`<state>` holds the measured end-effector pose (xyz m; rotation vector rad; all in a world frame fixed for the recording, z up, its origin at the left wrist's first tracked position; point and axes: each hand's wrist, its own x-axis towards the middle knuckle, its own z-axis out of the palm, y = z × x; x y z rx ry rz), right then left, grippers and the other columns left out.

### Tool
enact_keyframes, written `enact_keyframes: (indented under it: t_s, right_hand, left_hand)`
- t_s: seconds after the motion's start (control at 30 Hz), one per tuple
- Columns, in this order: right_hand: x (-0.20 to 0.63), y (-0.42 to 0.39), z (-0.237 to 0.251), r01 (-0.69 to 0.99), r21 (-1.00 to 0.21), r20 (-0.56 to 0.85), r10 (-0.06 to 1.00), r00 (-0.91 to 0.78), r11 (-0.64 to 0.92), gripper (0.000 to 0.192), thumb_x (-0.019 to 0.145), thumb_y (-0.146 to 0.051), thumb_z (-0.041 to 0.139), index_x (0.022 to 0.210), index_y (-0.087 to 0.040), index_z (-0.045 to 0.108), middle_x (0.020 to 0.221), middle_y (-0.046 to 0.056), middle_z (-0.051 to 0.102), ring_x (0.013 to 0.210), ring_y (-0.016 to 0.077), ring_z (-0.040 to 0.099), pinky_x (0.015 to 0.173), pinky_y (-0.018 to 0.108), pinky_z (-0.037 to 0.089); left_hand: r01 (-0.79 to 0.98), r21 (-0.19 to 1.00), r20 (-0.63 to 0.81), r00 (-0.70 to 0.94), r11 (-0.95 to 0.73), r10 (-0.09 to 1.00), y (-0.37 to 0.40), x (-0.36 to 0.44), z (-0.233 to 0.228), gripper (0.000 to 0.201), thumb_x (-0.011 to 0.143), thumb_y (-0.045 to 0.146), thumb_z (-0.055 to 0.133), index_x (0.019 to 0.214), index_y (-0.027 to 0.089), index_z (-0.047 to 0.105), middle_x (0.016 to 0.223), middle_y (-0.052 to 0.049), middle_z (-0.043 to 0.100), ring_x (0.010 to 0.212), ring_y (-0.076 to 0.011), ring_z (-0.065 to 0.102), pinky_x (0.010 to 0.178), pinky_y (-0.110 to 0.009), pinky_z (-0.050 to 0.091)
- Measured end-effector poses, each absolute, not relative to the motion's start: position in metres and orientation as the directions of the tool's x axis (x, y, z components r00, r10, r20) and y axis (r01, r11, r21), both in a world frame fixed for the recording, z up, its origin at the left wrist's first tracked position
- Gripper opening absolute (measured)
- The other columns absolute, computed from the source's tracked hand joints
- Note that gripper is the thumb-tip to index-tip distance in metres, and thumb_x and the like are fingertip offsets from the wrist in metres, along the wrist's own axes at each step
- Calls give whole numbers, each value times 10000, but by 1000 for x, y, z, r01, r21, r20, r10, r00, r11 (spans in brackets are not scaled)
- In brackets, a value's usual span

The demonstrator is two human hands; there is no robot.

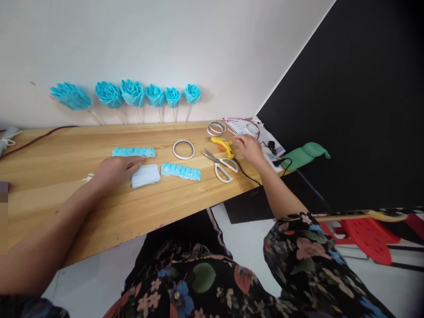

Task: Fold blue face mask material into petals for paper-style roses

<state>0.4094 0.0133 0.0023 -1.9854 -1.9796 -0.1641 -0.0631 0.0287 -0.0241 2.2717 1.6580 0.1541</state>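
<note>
My left hand (112, 174) lies low over the table, fingers stretched out to the right, holding nothing that I can see. Its fingertips are between a pleated blue strip (134, 152) and a stack of pale blue rectangular pieces (145, 175). A second pleated blue strip (180, 171) lies right of the stack. My right hand (250, 148) is at the table's right end, its fingers bent together; what they pinch, if anything, is too small to make out. Beside those fingertips are a yellow glue gun (223, 145) and a thin white stick (232, 131).
Several blue flowers (132, 93) on sticks lean against the wall. Scissors (222, 167) with white handles, a tape roll (183, 150) and more rolls (216, 128) lie on the wooden table (99, 234). Papers (270, 138), a power strip (273, 161) and a green bag (303, 157) are at right.
</note>
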Motion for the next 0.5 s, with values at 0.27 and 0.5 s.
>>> enact_keyframes:
  t_s: [0.27, 0.5]
  right_hand:
    - [390, -23, -16, 983, -178, 219, 976, -2, 42, 317, 943, -285, 526, 1188, -200, 709, 1158, 110, 750, 1031, 248, 680, 911, 340, 500]
    - [372, -31, -18, 999, -15, 213, 976, 33, -31, 355, 984, -257, 432, 1150, -146, 725, 1186, 180, 723, 1082, 293, 665, 943, 384, 501]
  left_hand:
    - [907, 310, -104, 331, -286, 938, 28, -64, -22, 479, 972, 480, 403, 1322, 316, 686, 1346, -15, 687, 1178, -321, 660, 939, -373, 496]
    - [886, 295, -75, 396, -359, 915, 34, -66, -25, 486, 949, 467, 402, 1309, 323, 695, 1336, -6, 694, 1178, -285, 663, 908, -308, 481]
